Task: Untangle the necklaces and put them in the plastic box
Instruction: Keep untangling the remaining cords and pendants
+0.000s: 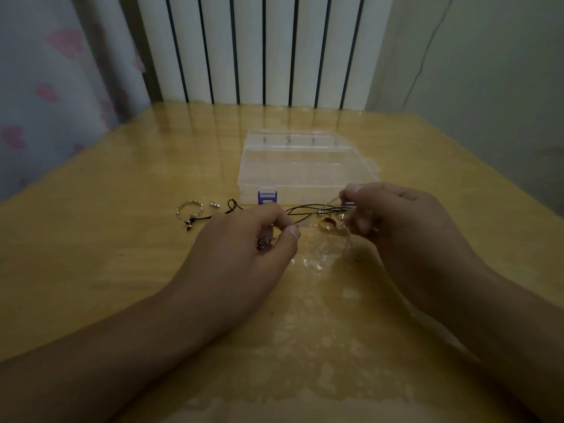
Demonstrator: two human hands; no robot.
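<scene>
A clear plastic box [305,166] with purple latches lies closed in the middle of the wooden table [122,254]. Just in front of it a black cord necklace [314,207] stretches between my hands, with a small silver bead on it. My left hand [253,248] pinches the cord between thumb and fingers and holds a small dark pendant against the palm. My right hand [393,221] pinches a thin pale chain near the box's right latch. A gold ring [328,223] lies on the table between the hands.
A silver bracelet [189,207], a small silver piece [214,204] and a loose black cord end [233,206] lie left of the box. A radiator stands behind the table, a curtain at the left, a wall at the right.
</scene>
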